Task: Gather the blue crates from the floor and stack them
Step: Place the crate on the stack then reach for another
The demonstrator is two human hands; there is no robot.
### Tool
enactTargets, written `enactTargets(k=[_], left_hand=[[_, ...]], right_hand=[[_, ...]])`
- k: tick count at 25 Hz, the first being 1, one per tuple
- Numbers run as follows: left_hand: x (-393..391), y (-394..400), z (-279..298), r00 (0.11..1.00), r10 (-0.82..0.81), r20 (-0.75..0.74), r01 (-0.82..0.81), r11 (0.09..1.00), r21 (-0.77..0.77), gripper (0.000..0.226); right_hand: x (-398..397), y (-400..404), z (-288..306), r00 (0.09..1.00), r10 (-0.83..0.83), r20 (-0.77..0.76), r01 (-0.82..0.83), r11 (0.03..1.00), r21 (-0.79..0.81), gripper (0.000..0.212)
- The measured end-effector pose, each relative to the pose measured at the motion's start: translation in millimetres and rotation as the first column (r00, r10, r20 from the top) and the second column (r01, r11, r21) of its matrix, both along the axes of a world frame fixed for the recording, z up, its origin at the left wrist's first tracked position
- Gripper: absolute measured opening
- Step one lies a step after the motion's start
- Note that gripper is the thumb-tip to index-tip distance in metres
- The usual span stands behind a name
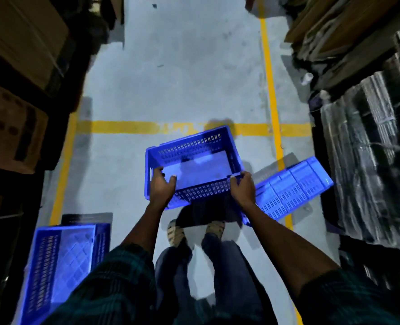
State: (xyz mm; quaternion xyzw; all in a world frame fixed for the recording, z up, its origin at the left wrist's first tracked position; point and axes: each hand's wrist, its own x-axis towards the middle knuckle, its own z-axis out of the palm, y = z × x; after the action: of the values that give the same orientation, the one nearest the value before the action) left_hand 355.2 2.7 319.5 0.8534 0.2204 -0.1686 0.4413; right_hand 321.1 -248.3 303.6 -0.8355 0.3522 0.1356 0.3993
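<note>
Hands, left point(162, 186) and right point(242, 187), clasp the near rim of the slotted blue plastic crate point(190, 165), carried above the grey floor point(182, 90). Open blue floor crate point(60, 259) lies lower left (nearer the left hand); 1 overturned blue crate point(295, 186) lies right.

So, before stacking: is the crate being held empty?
Empty: the held crate shows a bare floor inside, both hands gripping its near rim.

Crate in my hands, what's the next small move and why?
Probably swing the held crate left and lower it into the upright crate by your left foot. Both hands grip its near rim, and that open crate looks ready to nest.
</note>
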Motion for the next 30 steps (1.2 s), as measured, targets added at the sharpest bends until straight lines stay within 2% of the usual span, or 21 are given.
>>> enactTargets(k=[2,4,6,10,12,14,16,17,20,23,26,30], left_hand=[[21.2,0.1,-52.2,1.0,0.004,0.003,-0.004,1.0,0.006,0.056],[44.8,5.3,-114.5,1.0,0.02,0.005,-0.02,0.999,0.041,0.058],[61.8,17.0,-181.4,0.999,0.048,-0.017,-0.046,0.993,0.107,0.063],[79.2,49.3,-285.0,0.995,0.083,-0.055,-0.063,0.951,0.302,0.069],[84.6,60.6,-315.8,0.991,0.117,-0.057,-0.084,0.908,0.41,0.068],[91.2,60.0,-333.7,0.986,0.165,-0.021,-0.128,0.837,0.531,0.065],[99.4,61.6,-336.3,0.952,0.305,-0.011,-0.247,0.791,0.56,0.066],[103.7,66.2,-336.7,0.925,0.376,-0.061,-0.289,0.796,0.532,0.066],[109.8,85.2,-341.6,0.834,0.47,-0.29,-0.41,0.878,0.246,0.054],[100.7,100.4,-313.0,0.737,0.545,-0.4,-0.599,0.801,-0.012,0.062],[74.6,105.6,-258.0,0.689,0.595,-0.414,-0.677,0.733,-0.073,0.061],[35.6,118.3,-167.3,0.628,0.678,-0.382,-0.765,0.627,-0.147,0.037]], right_hand=[[25.6,-6.0,-39.2,0.997,0.071,0.024,-0.066,0.982,-0.176,0.047],[60.0,-15.3,-87.2,0.995,0.074,0.061,-0.049,0.94,-0.338,0.05],[91.5,-26.5,-137.5,0.995,0.099,0.026,-0.078,0.898,-0.432,0.053],[151.5,-43.5,-208.8,0.982,0.081,-0.173,-0.154,0.875,-0.459,0.059],[167.6,-44.7,-228.5,0.971,0.02,-0.237,-0.136,0.865,-0.483,0.05],[173.2,-48.5,-242.1,0.971,-0.014,-0.239,-0.119,0.839,-0.532,0.039],[170.8,-54.2,-249.3,0.974,-0.011,-0.227,-0.117,0.83,-0.545,0.033],[168.9,-56.5,-249.6,0.976,-0.006,-0.22,-0.116,0.833,-0.542,0.032],[157.2,-62.5,-246.1,0.974,-0.023,-0.226,-0.097,0.857,-0.506,0.032],[135.4,-59.1,-213.8,0.982,-0.041,-0.185,-0.057,0.869,-0.492,0.033],[111.7,-51.3,-154.5,0.99,-0.072,-0.119,0.006,0.878,-0.478,0.032],[89.8,-34.3,-66.0,0.999,-0.048,-0.023,0.036,0.921,-0.387,0.029]])
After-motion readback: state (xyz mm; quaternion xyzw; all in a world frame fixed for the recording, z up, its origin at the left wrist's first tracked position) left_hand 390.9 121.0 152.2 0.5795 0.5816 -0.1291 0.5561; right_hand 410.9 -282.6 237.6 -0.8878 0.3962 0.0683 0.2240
